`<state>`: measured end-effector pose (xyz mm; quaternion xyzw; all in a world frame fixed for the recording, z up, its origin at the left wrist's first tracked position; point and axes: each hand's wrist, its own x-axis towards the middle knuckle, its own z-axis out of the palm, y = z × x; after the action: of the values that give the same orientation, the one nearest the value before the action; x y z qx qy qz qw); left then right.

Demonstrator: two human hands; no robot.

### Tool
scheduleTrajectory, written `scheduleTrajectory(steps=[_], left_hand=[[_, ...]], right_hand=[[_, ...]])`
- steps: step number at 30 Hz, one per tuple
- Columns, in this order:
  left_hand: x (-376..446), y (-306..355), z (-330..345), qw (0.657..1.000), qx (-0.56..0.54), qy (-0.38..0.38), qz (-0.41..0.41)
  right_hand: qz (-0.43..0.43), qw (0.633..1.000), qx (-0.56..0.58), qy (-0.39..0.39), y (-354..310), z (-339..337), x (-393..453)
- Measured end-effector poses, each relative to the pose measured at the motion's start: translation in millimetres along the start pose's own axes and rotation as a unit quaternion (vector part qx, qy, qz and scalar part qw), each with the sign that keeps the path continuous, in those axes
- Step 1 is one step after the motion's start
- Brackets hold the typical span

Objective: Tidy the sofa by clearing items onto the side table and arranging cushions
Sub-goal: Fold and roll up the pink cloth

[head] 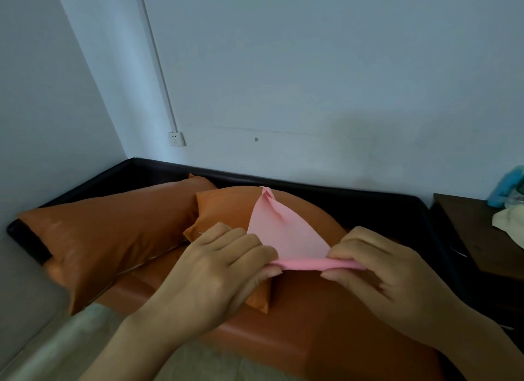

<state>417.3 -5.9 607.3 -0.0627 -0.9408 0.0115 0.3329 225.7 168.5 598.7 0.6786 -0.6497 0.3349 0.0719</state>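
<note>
Right now your hands, left [215, 270] and right [377, 267], pinch the cloth [283, 233] (stretched crosswise), counter [465, 224] nearer your right.

- Left hand [226, 263] and right hand [377, 263] pinch a pink cloth [283, 233] at centre frame.
- Orange cushions [113, 233] lie behind, left.
- Desk [467, 224] at right edge.

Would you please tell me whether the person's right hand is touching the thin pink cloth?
Touching. The head view shows the right hand pinching one end of the thin pink cloth between thumb and fingers, while the left hand grips the other end.
</note>
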Motion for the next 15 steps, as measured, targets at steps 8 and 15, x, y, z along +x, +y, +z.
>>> scheduleTrajectory(steps=[8,15], left_hand=[[-6.5,4.3,-0.7,1.000,-0.001,-0.012,-0.025],[-6.1,8.8,-4.8,0.997,-0.048,-0.031,-0.056]], right_hand=[[0.016,1.000,0.010,-0.018,-5.2,4.5,-4.1],[0.010,1.000,-0.007,-0.017,-9.4,2.1,-4.8]])
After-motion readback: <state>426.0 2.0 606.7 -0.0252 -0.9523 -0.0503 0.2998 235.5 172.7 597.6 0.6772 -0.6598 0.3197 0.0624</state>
